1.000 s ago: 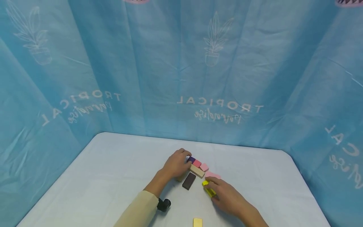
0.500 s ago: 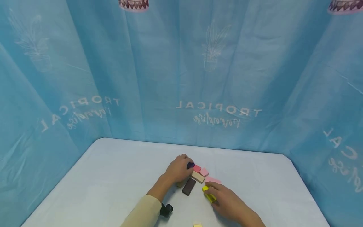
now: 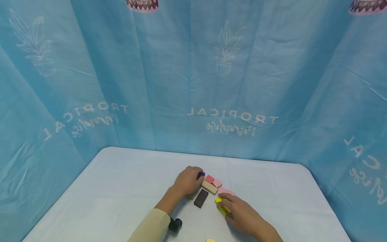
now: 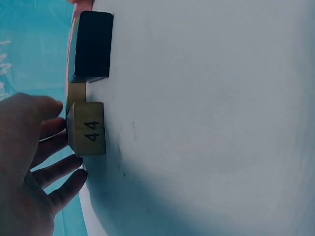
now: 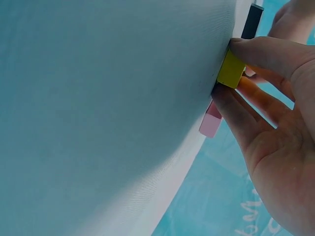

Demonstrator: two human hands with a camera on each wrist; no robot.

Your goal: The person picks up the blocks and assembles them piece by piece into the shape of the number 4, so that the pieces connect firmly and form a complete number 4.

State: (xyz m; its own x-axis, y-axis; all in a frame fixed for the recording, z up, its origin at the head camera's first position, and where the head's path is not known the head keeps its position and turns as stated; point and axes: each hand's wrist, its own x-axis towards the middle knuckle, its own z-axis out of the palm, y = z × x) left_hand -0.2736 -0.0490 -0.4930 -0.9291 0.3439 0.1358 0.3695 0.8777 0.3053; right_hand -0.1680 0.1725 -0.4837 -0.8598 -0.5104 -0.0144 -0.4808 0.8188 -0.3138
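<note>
In the head view, my left hand (image 3: 186,181) pinches a dark purple block (image 3: 201,174) between thumb and fingers, at the far left of a loose group of blocks. Below that palm lies a wooden block marked 44 (image 4: 91,129), seen in the left wrist view. My right hand (image 3: 242,211) holds a yellow block (image 5: 231,71) by its sides, thumb on one and fingers on the other, close over the white table. Between the hands lie a dark brown block (image 3: 201,198) and a pale wooden block (image 3: 209,187).
Just right of the purple block are a red block (image 3: 209,179) and a pink block (image 3: 217,183). Another pink block (image 3: 226,191) lies beyond my right fingers. A light yellow block (image 3: 210,240) sits at the bottom edge. A blue curtain (image 3: 169,84) encloses the white table (image 3: 127,188).
My left hand has closed on the purple block and shifted it slightly left, opening a gap to the red block. The right hand keeps its hold on the yellow block. The head view has tilted up.
</note>
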